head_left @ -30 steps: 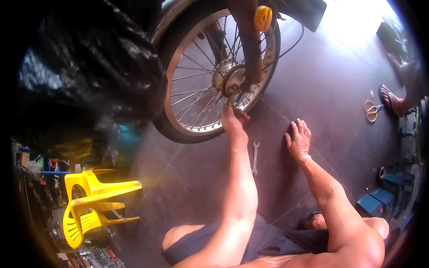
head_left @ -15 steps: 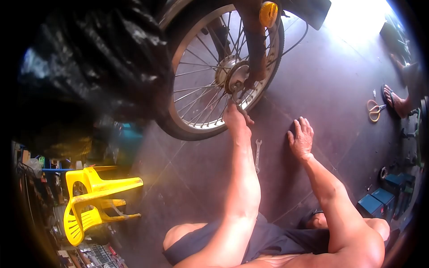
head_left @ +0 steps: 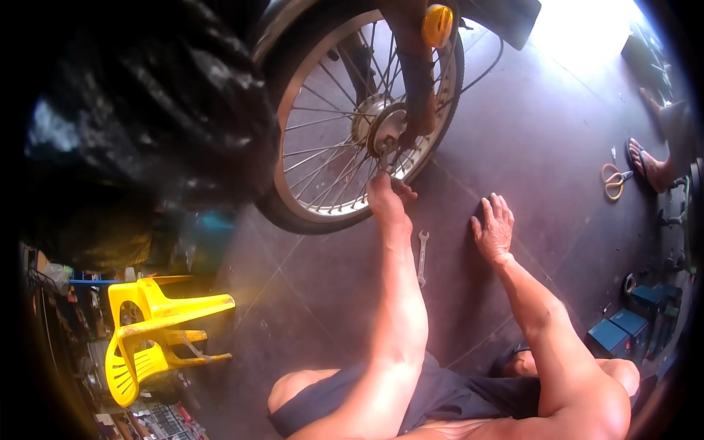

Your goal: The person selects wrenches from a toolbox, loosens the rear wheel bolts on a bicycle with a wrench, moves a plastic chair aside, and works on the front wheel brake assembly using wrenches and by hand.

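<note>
My left hand (head_left: 389,198) is at the lower side of a spoked wheel (head_left: 319,213), its fingers closed round a wrench (head_left: 386,157) whose head meets the axle area of the hub (head_left: 378,121). My right hand (head_left: 493,229) rests palm down on the dark floor with its fingers spread, holding nothing. Between my two arms a second wrench (head_left: 422,258) lies on the floor. An orange reflector (head_left: 438,26) sits on the fork side above the hub.
A yellow plastic chair (head_left: 150,330) lies tipped at the left. Scissors (head_left: 614,182) are on the floor beside another person's sandalled foot (head_left: 649,167). Blue boxes (head_left: 610,336) stand at the lower right. Black sheeting (head_left: 161,103) hangs at the upper left.
The view has shifted slightly. My left hand stays at the hub with the wrench, its wrist and fingers slightly turned. My right hand has stayed on the floor.
</note>
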Motion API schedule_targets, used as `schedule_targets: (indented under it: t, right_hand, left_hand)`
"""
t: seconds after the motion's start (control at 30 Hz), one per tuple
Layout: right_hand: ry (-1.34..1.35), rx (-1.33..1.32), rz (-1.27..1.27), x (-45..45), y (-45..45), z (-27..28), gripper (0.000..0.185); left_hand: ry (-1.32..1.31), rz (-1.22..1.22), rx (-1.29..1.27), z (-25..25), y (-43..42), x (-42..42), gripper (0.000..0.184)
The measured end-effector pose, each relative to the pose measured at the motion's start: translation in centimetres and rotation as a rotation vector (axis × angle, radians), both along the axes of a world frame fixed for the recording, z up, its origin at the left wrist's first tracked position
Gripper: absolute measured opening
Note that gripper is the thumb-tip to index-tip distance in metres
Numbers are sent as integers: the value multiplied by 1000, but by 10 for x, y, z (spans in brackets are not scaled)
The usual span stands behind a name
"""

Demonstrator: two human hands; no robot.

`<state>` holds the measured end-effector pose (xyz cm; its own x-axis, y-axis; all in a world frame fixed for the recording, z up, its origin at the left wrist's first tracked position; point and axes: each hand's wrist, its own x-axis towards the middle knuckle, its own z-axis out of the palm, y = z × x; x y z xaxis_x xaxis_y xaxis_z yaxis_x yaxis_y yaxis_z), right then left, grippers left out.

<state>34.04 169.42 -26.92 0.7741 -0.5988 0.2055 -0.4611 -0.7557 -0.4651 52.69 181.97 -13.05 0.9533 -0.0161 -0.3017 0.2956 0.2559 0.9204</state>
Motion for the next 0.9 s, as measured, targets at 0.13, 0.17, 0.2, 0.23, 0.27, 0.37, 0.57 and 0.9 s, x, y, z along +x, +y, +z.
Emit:
schedule_targets:
  t: [0.13, 0.17, 0.2, 0.23, 0.27, 0.37, 0.57, 0.9]
  right_hand:
    - [-8, 2, 8, 0, 1, 0, 55]
    - [-11, 3, 9, -1, 1, -3, 55]
    - [-13, 3, 10, 0, -1, -3, 55]
    - [-11, 2, 9, -1, -2, -3, 55]
    - [-7, 2, 5, -1, -2, -3, 55]
    - [-7, 3, 2, 0, 0, 3, 56]
    - [-11, 2, 8, 0, -1, -2, 55]
    - [-25, -1, 8, -1, -1, -2, 55]
  left_hand:
    - [148, -104, -92, 6, 9, 3, 32]
    - [132, -72, -71, 8, 7, 2, 32]
    - [117, -40, -50, 9, 4, 0, 33]
    - [104, -8, -31, 9, 2, -3, 33]
    - [81, -11, -53, 5, 2, -5, 33]
    - [72, -55, -85, -3, 7, -4, 34]
    - [88, 2, -86, 9, 1, -6, 32]
    - [47, -9, -63, 6, 2, -4, 32]
